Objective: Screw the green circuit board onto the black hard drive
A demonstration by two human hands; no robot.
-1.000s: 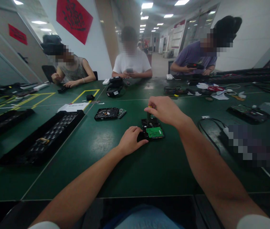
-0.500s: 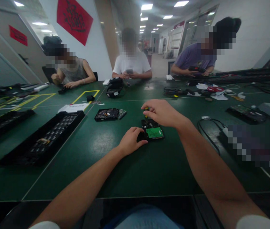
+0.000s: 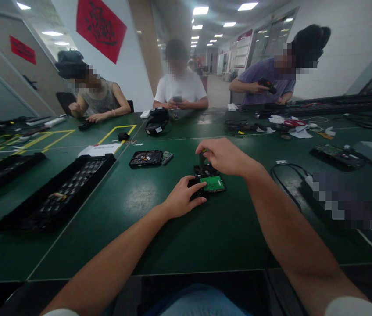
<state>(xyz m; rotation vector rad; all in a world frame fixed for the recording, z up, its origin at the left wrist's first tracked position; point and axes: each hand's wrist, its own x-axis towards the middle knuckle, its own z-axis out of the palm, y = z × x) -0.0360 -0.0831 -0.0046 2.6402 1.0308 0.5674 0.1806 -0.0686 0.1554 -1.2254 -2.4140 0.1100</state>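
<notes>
A black hard drive (image 3: 209, 168) lies on the green table in front of me, its green circuit board (image 3: 215, 183) facing up. My left hand (image 3: 182, 197) grips the drive's left side, with one finger laid over the board's edge and the thumb at the near corner. Above the drive's far part, my right hand (image 3: 223, 156) pinches a screwdriver (image 3: 202, 160) with some yellow on its handle. The screwdriver stands nearly upright, pointing down at the casing. Its tip is too small to make out.
An opened drive (image 3: 145, 158) and a loose circuit board (image 3: 166, 157) lie to the left, beyond them a long black tray (image 3: 61, 193). A black cable (image 3: 286, 166) and a drive (image 3: 337, 156) are at right. Several people sit across the table (image 3: 133, 250).
My left hand has shifted slightly right, and a finger now reaches onto the green board. The right hand stays over the drive with the screwdriver. The person at right has raised a dark tool.
</notes>
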